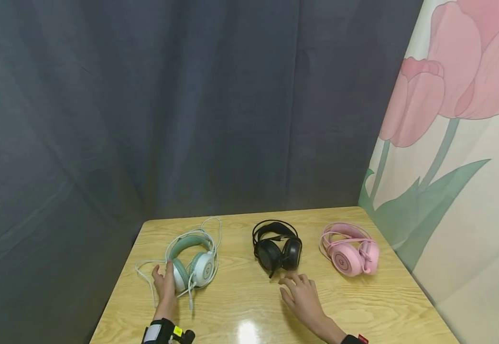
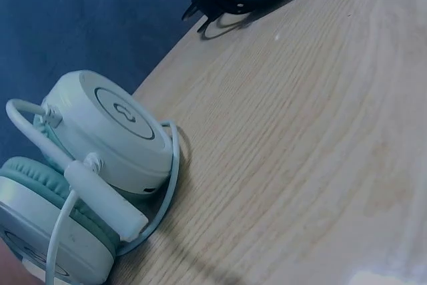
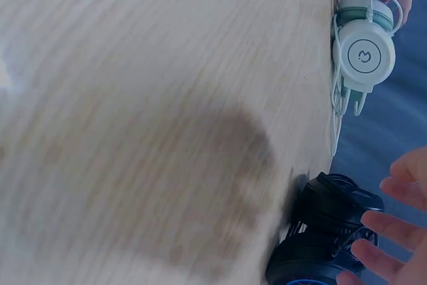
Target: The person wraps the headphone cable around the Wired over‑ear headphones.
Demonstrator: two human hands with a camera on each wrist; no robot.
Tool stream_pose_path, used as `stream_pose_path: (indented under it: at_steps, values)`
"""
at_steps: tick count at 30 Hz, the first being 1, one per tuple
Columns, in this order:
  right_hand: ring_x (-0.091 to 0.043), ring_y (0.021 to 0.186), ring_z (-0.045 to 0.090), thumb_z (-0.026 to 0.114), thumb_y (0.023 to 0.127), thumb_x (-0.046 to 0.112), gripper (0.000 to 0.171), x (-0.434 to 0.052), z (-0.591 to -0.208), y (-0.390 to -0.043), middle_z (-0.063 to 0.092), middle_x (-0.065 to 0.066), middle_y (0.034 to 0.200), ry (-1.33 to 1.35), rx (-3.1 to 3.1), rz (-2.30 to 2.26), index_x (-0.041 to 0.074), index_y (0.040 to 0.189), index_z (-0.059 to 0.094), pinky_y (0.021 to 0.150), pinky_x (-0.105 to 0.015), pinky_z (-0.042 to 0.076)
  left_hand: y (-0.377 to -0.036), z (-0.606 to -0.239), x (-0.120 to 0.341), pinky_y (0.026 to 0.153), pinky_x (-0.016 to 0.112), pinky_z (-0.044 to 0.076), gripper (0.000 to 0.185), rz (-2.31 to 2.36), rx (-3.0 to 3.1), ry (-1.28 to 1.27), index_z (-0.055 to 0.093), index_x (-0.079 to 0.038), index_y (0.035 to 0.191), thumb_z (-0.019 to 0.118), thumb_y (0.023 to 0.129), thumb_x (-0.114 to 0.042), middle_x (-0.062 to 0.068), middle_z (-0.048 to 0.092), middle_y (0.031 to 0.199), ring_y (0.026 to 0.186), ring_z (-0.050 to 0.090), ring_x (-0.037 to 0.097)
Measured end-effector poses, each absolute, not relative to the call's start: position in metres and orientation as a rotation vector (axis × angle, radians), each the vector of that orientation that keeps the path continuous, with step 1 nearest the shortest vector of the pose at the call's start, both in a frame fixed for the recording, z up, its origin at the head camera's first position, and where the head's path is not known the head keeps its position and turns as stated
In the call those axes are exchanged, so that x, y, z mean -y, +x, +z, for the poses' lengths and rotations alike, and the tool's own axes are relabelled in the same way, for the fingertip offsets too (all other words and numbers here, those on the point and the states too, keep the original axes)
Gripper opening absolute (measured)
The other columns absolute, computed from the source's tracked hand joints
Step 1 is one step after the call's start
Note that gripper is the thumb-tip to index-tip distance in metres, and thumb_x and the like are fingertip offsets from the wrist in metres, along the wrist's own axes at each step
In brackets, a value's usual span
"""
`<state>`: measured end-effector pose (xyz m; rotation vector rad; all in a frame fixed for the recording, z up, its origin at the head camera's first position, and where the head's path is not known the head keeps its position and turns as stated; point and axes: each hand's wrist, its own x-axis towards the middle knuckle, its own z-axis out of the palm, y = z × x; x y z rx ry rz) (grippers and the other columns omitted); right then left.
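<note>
Three headsets lie in a row on a wooden table point(image 1: 249, 310). My left hand point(image 1: 163, 273) touches the left ear cup of the mint-and-white headset point(image 1: 195, 260), thumb and fingers fairly straight; its white cable point(image 1: 146, 272) loops round the hand. The left wrist view shows its cups point(image 2: 113, 138) close up. My right hand point(image 1: 294, 282) is spread open, fingers just short of the black headset point(image 1: 277, 248), holding nothing. In the right wrist view the fingertips point(image 3: 393, 231) hover beside the black headset point(image 3: 327, 231), with the mint headset point(image 3: 363, 55) farther off.
A pink headset point(image 1: 352, 251) lies at the right of the table. A dark curtain point(image 1: 168, 105) hangs behind and to the left, and a tulip-printed wall panel point(image 1: 456, 143) stands close on the right. The table's left edge point(image 1: 116, 296) drops off beside my left hand.
</note>
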<state>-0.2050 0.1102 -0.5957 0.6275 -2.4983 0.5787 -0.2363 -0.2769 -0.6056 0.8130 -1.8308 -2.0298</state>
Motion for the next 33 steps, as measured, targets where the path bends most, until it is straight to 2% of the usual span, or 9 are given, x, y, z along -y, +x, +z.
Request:
stream_pose_path:
  at_steps: [7,11,14,16,20,22,24,28,33]
  values:
    - [-0.019,0.083,0.054,0.079,0.08,0.012,0.012,-0.113,-0.604,-0.198,0.064,0.003,0.095,0.616,2.464,0.571,0.017,0.088,0.071,0.068,-0.041,0.044,-0.236,-0.607,0.28,0.116,0.058,0.009,0.083,-2.062,1.914,0.809,-0.007,-0.001,0.155,0.037,0.102,-0.047,0.035,-0.003,0.156,0.144,0.006,0.05]
    - [-0.016,0.08,0.053,0.08,0.079,0.011,0.012,-0.116,-0.607,-0.195,0.063,0.007,0.09,0.591,2.458,0.593,0.018,0.084,0.071,0.066,-0.037,0.043,-0.231,-0.602,0.279,0.108,0.059,0.029,0.083,-2.085,1.937,0.822,-0.008,-0.006,0.156,0.037,0.101,-0.05,0.038,0.008,0.153,0.137,0.022,0.052]
    - [-0.014,0.078,0.052,0.08,0.079,0.011,0.013,-0.117,-0.607,-0.194,0.063,0.009,0.088,0.591,2.456,0.614,0.019,0.084,0.072,0.065,-0.034,0.042,-0.228,-0.596,0.28,0.085,0.054,0.047,0.085,-2.101,1.961,0.85,-0.01,-0.014,0.156,0.04,0.099,-0.053,0.04,0.02,0.145,0.118,0.042,0.05]
    - [-0.013,0.077,0.052,0.08,0.079,0.011,0.012,-0.117,-0.606,-0.194,0.063,0.009,0.087,0.595,2.451,0.622,0.019,0.084,0.072,0.064,-0.033,0.042,-0.226,-0.592,0.281,0.073,0.047,0.049,0.087,-2.116,1.996,0.84,-0.014,-0.018,0.156,0.041,0.099,-0.054,0.038,0.027,0.138,0.102,0.051,0.043]
    - [-0.013,0.076,0.053,0.08,0.078,0.01,0.012,-0.118,-0.604,-0.195,0.064,0.008,0.086,0.593,2.438,0.631,0.018,0.084,0.072,0.063,-0.033,0.042,-0.228,-0.587,0.282,0.059,0.032,0.046,0.084,-2.188,2.01,0.77,-0.013,-0.017,0.157,0.044,0.101,-0.046,0.027,0.046,0.114,0.066,0.052,0.02]
    - [-0.014,0.076,0.054,0.08,0.078,0.009,0.013,-0.117,-0.603,-0.195,0.064,0.008,0.085,0.59,2.437,0.632,0.017,0.084,0.072,0.063,-0.034,0.042,-0.228,-0.586,0.28,0.055,0.027,0.045,0.08,-2.231,2.01,0.736,-0.008,-0.013,0.158,0.044,0.103,-0.041,0.021,0.049,0.106,0.06,0.049,0.014]
    - [-0.014,0.076,0.054,0.08,0.078,0.009,0.013,-0.117,-0.603,-0.195,0.065,0.008,0.085,0.59,2.442,0.637,0.017,0.084,0.072,0.064,-0.034,0.043,-0.229,-0.586,0.277,0.054,0.026,0.044,0.079,-2.258,2.018,0.718,-0.003,-0.012,0.158,0.043,0.103,-0.043,0.02,0.051,0.107,0.061,0.05,0.015]
    - [-0.014,0.076,0.054,0.08,0.079,0.01,0.011,-0.115,-0.602,-0.194,0.065,0.007,0.086,0.596,2.464,0.646,0.016,0.085,0.072,0.064,-0.034,0.043,-0.228,-0.588,0.273,0.06,0.033,0.044,0.087,-2.264,2.067,0.693,-0.001,-0.013,0.159,0.049,0.099,-0.052,0.028,0.041,0.125,0.077,0.052,0.024]
    - [-0.015,0.077,0.055,0.08,0.079,0.009,0.011,-0.113,-0.601,-0.193,0.066,0.006,0.086,0.585,2.473,0.661,0.015,0.085,0.072,0.064,-0.035,0.043,-0.226,-0.59,0.27,0.066,0.043,0.053,0.089,-2.207,2.088,0.627,0.006,-0.01,0.158,0.057,0.096,-0.05,0.035,0.035,0.132,0.09,0.056,0.033]
